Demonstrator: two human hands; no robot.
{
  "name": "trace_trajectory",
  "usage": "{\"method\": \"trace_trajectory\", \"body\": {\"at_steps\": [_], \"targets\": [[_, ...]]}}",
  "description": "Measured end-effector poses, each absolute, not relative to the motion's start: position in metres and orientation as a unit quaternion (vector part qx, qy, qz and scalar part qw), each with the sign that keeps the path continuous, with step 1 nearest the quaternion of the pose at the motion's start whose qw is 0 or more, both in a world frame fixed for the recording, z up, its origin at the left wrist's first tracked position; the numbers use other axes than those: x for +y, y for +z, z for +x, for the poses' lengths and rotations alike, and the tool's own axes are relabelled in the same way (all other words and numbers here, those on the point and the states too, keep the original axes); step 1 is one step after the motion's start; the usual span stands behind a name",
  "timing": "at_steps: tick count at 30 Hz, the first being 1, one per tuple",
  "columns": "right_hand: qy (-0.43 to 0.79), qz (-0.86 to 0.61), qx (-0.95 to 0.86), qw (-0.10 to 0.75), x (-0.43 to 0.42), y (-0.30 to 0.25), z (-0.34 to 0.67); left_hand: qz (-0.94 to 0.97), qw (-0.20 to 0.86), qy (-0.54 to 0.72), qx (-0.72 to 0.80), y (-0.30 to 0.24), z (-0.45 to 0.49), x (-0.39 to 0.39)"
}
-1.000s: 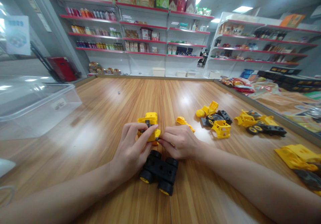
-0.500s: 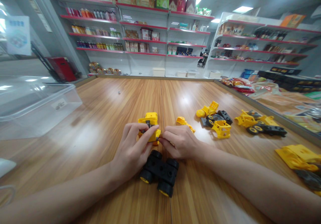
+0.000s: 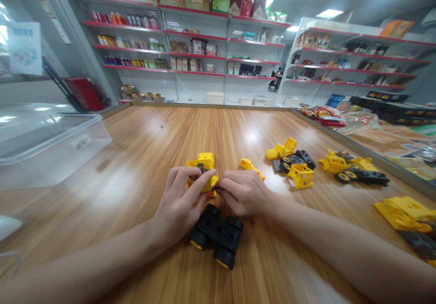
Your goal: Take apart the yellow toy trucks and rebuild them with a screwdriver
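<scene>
My left hand [image 3: 184, 195] is closed around a yellow toy vehicle body [image 3: 205, 159] with a dark grey part on it. My right hand [image 3: 243, 192] pinches at the body's right side, where a small dark piece shows between the fingertips; its kind is too small to tell. Just below both hands, a black toy chassis [image 3: 218, 231] with four-sided frame and yellow-hubbed wheels rests on the table. Behind my right hand lies a yellow toy part [image 3: 251, 166], partly hidden by the knuckles.
Yellow and black toy vehicle parts lie to the right in groups, among them a yellow cab frame [image 3: 301, 176], a black wheeled chassis [image 3: 364, 176] and a yellow body [image 3: 405, 211]. A clear plastic bin [image 3: 85, 133] stands at left on the wooden table [image 3: 136, 136]. Stocked shelves [image 3: 194, 36] are behind.
Both hands stay in nearly the same place on the yellow body. The right fingertips have shifted very slightly at the small dark piece.
</scene>
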State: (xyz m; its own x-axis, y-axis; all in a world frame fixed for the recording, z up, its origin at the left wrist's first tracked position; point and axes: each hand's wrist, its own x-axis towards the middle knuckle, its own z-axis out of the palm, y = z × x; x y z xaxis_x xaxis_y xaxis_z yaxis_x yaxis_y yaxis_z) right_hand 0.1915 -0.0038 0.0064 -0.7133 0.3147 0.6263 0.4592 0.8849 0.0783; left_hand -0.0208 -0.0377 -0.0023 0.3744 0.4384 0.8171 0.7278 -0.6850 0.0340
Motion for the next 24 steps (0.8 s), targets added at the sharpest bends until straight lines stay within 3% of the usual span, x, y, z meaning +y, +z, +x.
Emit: {"method": "trace_trajectory", "body": {"at_steps": [12, 24], "targets": [[-0.093, -0.224, -0.923, 0.299, -0.0037, 0.0056, 0.1897, -0.817, 0.158, -0.423, -0.359, -0.0019, -0.0224, -0.0388], [-0.109, -0.247, -0.895, 0.356, -0.0042, 0.0045, 0.1899, -0.794, 0.100, -0.496, -0.337, 0.0016, -0.0179, -0.0387]]}}
